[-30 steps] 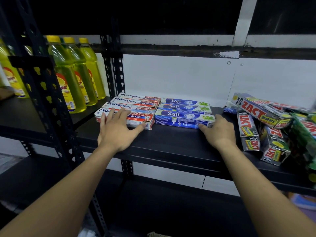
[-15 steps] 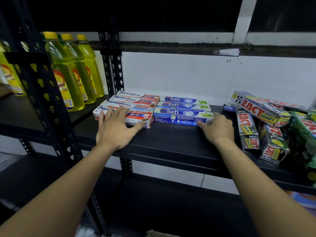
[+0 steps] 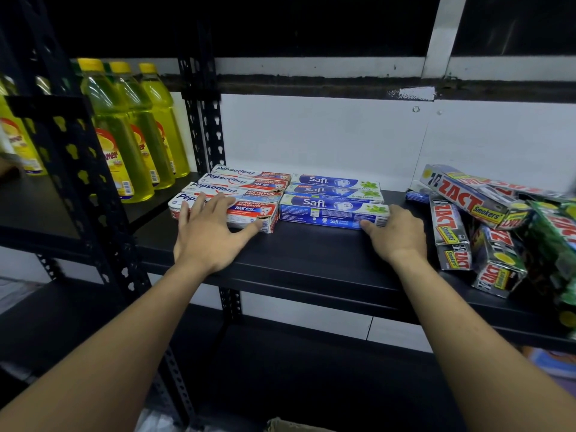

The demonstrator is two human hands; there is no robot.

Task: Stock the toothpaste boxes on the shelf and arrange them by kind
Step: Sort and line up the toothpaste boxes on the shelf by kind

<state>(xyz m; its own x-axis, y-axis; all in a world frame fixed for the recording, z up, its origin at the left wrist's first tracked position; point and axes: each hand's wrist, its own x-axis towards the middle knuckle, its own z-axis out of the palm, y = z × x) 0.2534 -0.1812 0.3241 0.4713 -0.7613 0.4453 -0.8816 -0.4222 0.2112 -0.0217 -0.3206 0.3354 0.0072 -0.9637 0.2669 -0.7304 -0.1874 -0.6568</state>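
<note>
Grip: left hand (image 3: 205, 232) flat, fingers spread, on front Pepsodent box (image 3: 249, 212); right hand (image 3: 396, 235) curled round front Safi box (image 3: 327, 218) at its right end.
Black shelf (image 3: 311, 260): yellow bottles (image 3: 124, 135) far left, Zact boxes (image 3: 461, 198) heaped right, Pepsodent and Safi rows side by side between.

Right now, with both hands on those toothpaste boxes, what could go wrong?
The front Pepsodent box has a torn corner; the left hand pressing it could crumple it more.
The Zact boxes lie jumbled beside the right hand gripping the Safi box, some near the shelf edge; a bump might tip one off.
</note>
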